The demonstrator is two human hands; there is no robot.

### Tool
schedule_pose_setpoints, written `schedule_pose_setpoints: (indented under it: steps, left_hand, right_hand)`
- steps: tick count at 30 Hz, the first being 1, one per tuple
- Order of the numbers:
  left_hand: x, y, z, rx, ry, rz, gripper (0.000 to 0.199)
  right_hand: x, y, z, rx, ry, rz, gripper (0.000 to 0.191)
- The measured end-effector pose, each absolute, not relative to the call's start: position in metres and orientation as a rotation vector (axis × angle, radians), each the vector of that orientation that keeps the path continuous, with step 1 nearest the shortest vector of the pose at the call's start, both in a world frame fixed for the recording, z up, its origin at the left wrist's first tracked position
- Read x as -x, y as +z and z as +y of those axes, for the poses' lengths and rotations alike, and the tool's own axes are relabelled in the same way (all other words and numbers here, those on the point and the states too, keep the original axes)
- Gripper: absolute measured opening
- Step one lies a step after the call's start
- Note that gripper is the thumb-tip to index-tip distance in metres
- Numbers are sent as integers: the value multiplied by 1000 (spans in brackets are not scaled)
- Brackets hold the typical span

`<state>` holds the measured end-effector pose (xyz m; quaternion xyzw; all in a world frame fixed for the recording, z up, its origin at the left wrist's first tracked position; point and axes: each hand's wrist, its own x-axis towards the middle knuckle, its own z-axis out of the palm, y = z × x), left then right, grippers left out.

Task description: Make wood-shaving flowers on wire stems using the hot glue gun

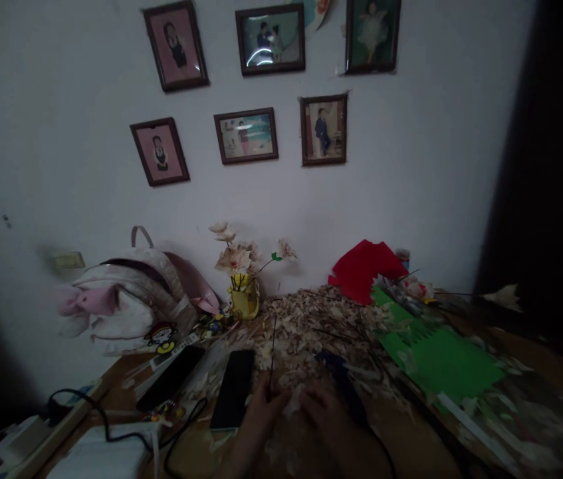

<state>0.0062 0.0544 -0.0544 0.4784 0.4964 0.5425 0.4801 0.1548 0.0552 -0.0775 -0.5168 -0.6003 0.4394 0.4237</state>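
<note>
At the bottom centre of the frame, we are pinching a thin dark wire stem upright in our left hand. Our right hand is curling just beside it, its hold hidden, over wood shavings heaped on the desk, with a black phone lying nearby.

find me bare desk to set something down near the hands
Bare wooden desk shows right of the right hand, below the green paper. A smaller patch lies between the left black phone and the black cable. It's crowded behind the hands: wood shavings heap up against the yellow pot.
</note>
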Motion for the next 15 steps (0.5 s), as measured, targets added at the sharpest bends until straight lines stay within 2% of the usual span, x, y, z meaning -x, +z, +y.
schedule_pose_setpoints:
  steps: [8, 15]
  left_hand:
    - [-8, -57, 55, -1167, 1287, 1175, 43]
    - [-7, -49, 50, -1180, 1236, 1223, 41]
  right_hand:
    - [-154, -54, 36, 1311, 1122, -1445, 32]
    - [-158, -54, 34, 1368, 1073, -1508, 29]
